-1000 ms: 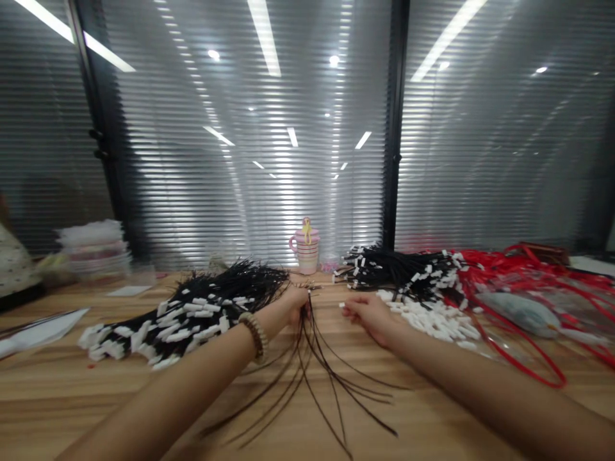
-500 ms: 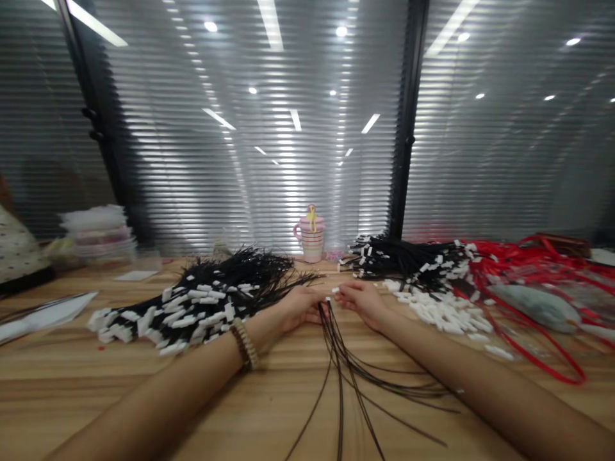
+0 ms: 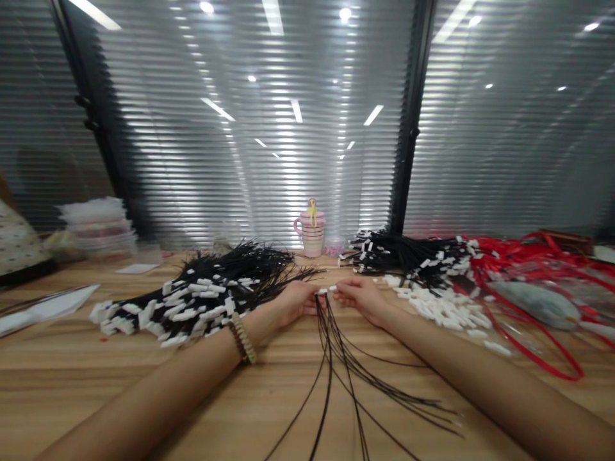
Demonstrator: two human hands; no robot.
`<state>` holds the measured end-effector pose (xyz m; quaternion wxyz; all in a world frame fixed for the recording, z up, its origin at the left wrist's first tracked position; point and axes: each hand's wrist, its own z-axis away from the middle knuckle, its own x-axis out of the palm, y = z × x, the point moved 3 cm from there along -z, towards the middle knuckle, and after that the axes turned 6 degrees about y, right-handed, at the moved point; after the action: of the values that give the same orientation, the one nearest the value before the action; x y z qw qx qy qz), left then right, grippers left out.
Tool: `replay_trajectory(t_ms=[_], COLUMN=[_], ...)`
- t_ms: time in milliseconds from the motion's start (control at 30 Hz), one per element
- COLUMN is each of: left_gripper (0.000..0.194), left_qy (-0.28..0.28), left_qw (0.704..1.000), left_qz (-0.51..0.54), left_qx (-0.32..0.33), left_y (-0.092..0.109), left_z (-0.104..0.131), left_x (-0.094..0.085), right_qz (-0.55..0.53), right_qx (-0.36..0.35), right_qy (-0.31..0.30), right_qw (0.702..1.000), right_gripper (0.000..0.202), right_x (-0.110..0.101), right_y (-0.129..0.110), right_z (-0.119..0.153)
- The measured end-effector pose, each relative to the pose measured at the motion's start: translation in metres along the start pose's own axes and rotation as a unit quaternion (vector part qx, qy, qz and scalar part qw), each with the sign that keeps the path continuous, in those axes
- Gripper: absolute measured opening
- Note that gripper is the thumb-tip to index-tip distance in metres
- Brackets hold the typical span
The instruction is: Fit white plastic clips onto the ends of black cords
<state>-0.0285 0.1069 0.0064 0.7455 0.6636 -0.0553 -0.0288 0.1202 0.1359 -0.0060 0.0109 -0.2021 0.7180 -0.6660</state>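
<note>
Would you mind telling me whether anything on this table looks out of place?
Nothing looks spilled; mildly untidy, a white piece lies apart from the white heap, and a red strap loops out from the red tangle.

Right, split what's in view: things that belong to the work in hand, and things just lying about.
Likely in the work:
black cords, in the left hand
small white piece, in the right hand
loose white pieces
left black pile
right black pile

Probably just lying about:
striped mug
plastic tubs
red straps
</note>
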Motion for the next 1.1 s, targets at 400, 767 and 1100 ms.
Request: replay_trajectory(t_ms=[400, 767, 1100], left_gripper=[0.025, 0.025, 0.023], left_qy=[-0.004, -0.066, -0.023], left_qw=[0.999, 0.997, 0.998], left_qz=[-0.019, -0.002, -0.008], left_qx=[0.040, 0.042, 0.060], left_y=[0.003, 0.013, 0.002], left_z=[0.013, 0.020, 0.010], left_x=[0.004, 0.012, 0.004], right_qz=[0.070, 0.096, 0.105], right_qx=[-0.051, -0.071, -0.074], right_qy=[-0.043, -0.041, -0.048], right_qw=[0.995, 0.992, 0.991], right_gripper=[0.028, 0.023, 0.025], right_x=[0.001, 0.001, 0.004], right_y=[-0.002, -0.001, -0.011], right_z=[0.005, 0.003, 0.011])
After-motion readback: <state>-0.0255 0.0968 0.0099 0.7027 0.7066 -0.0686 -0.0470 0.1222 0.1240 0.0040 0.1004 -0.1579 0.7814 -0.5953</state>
